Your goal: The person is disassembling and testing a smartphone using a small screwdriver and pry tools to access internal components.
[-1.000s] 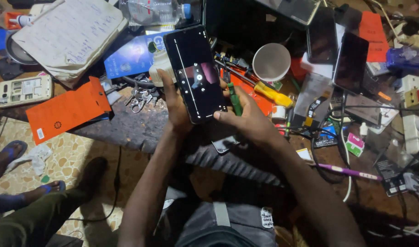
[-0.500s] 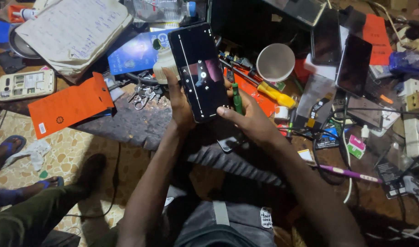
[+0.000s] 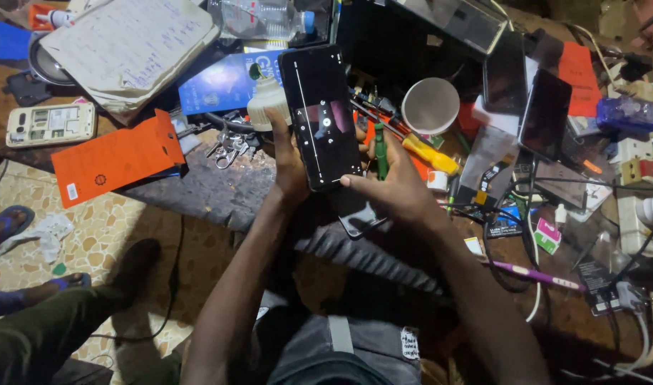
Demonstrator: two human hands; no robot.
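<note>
Above the cluttered bench (image 3: 198,192), black phone (image 3: 321,114) between both hands.

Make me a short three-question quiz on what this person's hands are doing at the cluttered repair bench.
1. True or false: the left hand holds the black rectangular smartphone upright.
2. Which colour handle does the right hand grip on the slim screwdriver? A red, B green, C white.
3. Fill in: the flat orange card packet lies to the phone's ____.

Key: 1 true; 2 B; 3 left.
</note>
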